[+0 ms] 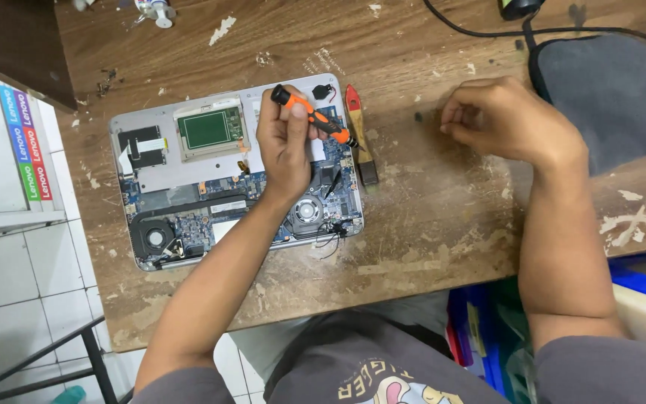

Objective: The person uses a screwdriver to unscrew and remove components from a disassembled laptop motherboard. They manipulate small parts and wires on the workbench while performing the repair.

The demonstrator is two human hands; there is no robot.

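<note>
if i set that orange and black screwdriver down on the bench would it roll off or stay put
The screwdriver, held in the left hand, looks round and slim, so it would probably roll a little. The wooden bench is rough and flaking, which likely stops it soon. It seems stiff and light, and its grip bands suggest it isn't slippery.

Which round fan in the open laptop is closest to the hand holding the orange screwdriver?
The round grey fan just below the left hand with the orange screwdriver; the black fan sits in the far corner.
</note>
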